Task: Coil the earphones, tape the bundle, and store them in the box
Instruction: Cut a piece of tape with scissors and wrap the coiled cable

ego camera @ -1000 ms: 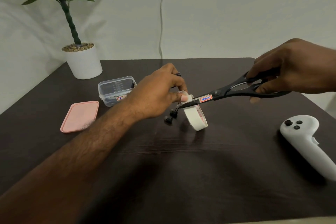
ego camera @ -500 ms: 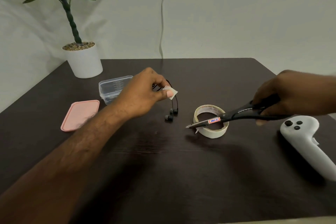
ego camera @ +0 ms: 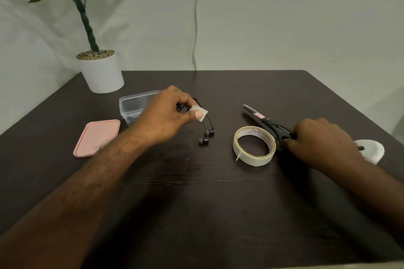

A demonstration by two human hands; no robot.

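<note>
My left hand (ego camera: 168, 113) pinches the coiled black earphones (ego camera: 206, 133) together with a small cut piece of white tape (ego camera: 200, 113); the two earbuds hang down and touch the table. The coil itself is mostly hidden by my fingers. The tape roll (ego camera: 254, 145) lies flat on the table to the right of the earbuds. Beside it lie the black scissors (ego camera: 265, 121), with my right hand (ego camera: 317, 141) resting on their handles. The clear plastic box (ego camera: 136, 105) stands open behind my left hand, and its pink lid (ego camera: 97, 137) lies to the left.
A potted plant in a white pot (ego camera: 101, 72) stands at the table's back left corner. A white controller (ego camera: 369, 150) lies at the right, partly hidden behind my right wrist. The dark table (ego camera: 207, 203) ends at a front edge close to me.
The tape was cut from the roll, and the roll dropped flat on the table. My right hand lowered the scissors onto the table beside the roll. My left hand drew back left with earphones and tape piece.
</note>
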